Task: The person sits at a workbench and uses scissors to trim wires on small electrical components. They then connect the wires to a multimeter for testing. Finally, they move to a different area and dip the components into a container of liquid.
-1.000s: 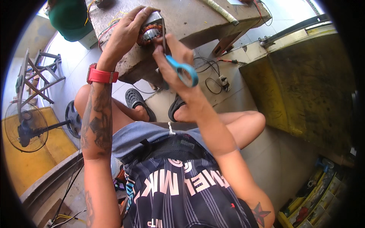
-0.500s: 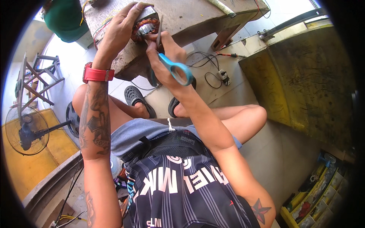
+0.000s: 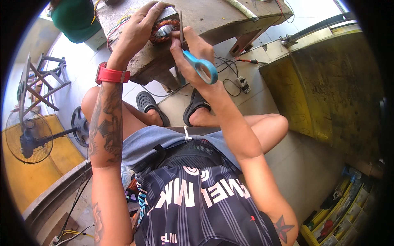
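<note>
**Ana:** What is at the left?
**Ben:** Thin wires (image 3: 113, 36) lie by the bench's (image 3: 221, 18) left end. Next, the left hand (image 3: 139, 28) grips the stator (image 3: 165, 30) from its left and far side.
**Ana:** Where is the stator, and how would it handle?
**Ben:** At the bench's near edge, toward the left. It looks heavy and stiff; its metal core seems the firm hold, while the copper coils (image 3: 157, 39) look easily nicked.
**Ana:** And further right?
**Ben:** The right hand (image 3: 201, 47) is closed around scissors (image 3: 190, 58), blade (image 3: 181, 28) pointing far, beside the coils. Whether its fingertips touch them, I cannot tell.
**Ana:** Edges and room?
**Ben:** Bench top stretches right of the blade. The near edge drops to tiled floor (image 3: 254, 104), with a corded block (image 3: 243, 85) lying before a yellow-black panel (image 3: 312, 90).
</note>
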`<state>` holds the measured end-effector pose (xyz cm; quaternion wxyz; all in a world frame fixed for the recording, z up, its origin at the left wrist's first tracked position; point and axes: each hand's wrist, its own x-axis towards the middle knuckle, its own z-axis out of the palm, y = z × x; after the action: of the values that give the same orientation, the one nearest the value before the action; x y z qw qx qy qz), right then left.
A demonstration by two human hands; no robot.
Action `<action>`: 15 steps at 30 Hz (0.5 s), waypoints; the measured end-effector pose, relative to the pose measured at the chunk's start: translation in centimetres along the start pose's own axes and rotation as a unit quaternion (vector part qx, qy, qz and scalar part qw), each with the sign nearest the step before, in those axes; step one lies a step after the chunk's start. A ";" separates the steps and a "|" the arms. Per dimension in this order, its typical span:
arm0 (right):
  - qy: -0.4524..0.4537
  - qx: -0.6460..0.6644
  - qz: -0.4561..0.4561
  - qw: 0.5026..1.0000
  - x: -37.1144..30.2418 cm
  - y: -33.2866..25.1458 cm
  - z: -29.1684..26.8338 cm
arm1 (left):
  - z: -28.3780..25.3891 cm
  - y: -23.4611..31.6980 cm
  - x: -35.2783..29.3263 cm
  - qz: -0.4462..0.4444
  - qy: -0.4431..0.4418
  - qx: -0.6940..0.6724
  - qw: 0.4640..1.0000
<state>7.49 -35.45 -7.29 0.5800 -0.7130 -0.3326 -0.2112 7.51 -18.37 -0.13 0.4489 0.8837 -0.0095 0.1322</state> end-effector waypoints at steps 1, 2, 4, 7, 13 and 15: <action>-0.014 -0.029 -0.025 0.999 0.2 0.4 0.0 | -0.1 -0.1 0.0 0.004 0.002 0.009 1.000; -0.013 -0.031 -0.040 0.999 0.2 0.7 0.0 | -0.1 -0.3 0.1 0.008 0.006 0.018 1.000; -0.034 -0.136 -0.087 0.986 0.1 1.0 0.1 | -0.2 -0.6 0.1 0.007 0.014 0.038 0.999; -0.060 -0.197 -0.119 0.971 0.3 0.8 0.0 | -0.3 -1.1 0.0 0.027 -0.009 0.022 0.999; -0.063 -0.012 0.026 0.998 1.3 -1.2 -0.6 | 0.1 -2.3 0.4 0.010 0.056 -0.202 0.978; -0.048 0.075 0.122 0.989 0.7 -2.1 -0.6 | 0.5 -2.5 1.7 0.007 0.094 -0.177 0.980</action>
<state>6.49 -35.60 -5.25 0.6366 -0.7120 -0.2855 -0.0787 9.62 -17.14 -1.99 0.5958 0.7741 0.0032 0.2138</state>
